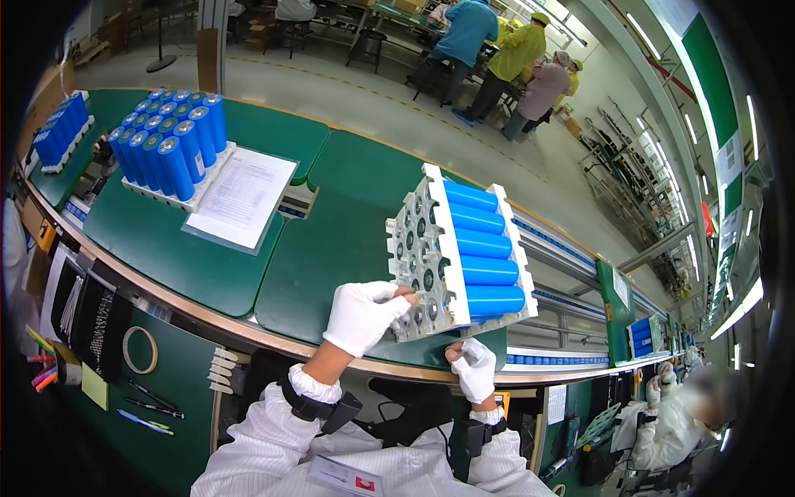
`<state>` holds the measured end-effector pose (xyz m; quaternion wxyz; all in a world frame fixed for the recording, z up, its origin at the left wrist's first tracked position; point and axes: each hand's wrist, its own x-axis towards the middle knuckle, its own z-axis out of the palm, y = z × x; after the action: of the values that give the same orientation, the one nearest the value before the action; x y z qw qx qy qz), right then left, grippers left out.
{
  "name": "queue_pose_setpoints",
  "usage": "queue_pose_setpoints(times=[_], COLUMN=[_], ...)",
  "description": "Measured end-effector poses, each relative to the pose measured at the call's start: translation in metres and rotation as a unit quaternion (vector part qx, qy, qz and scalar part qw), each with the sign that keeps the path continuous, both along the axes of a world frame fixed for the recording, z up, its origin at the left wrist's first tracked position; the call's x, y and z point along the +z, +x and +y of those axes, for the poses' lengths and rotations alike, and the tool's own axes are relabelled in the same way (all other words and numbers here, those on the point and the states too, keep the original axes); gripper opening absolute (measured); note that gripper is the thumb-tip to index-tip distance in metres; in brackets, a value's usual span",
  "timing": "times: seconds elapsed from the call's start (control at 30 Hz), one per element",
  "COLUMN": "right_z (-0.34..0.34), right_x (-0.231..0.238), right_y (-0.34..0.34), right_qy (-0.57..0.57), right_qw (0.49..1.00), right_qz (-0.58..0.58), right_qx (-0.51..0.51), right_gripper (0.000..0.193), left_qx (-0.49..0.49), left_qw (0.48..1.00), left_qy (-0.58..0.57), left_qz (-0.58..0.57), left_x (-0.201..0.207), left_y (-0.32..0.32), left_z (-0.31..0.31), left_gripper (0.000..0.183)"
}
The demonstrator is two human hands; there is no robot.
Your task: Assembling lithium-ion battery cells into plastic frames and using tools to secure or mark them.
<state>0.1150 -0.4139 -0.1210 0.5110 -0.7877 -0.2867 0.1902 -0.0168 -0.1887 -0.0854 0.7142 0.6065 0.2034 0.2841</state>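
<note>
Gloved left hand point(364, 315) and right hand point(474, 370) both grip a tilted white battery pack point(460, 253) of blue cylindrical cells, held above the green worktop point(331, 248).

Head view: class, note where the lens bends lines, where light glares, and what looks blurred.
Head view: the green table's edge bows near the dark rim; ceiling strip lights glare at right; the seated co-worker is blurred; the battery pack stays sharp.

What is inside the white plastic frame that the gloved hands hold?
Blue cylindrical cells lie side by side between the white frame's two plates. Five show; any rows behind them are covered.
</note>
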Motion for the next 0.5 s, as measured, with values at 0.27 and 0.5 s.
queue_pose_setpoints(times=[0.27,0.5], right_z=[0.002,0.002], right_x=[-0.001,-0.003], right_y=[-0.001,-0.002], right_qy=[0.019,0.012], right_qw=[1.000,1.000], right_qz=[-0.004,-0.017], right_qx=[-0.003,-0.005], right_gripper=[0.009,0.009], left_qx=[0.021,0.027], left_qw=[0.998,0.999], left_qy=[0.062,-0.034], left_qz=[-0.021,-0.014], left_x=[-0.003,-0.016], left_y=[-0.003,-0.003], left_z=[-0.008,-0.009], left_gripper=[0.020,0.018])
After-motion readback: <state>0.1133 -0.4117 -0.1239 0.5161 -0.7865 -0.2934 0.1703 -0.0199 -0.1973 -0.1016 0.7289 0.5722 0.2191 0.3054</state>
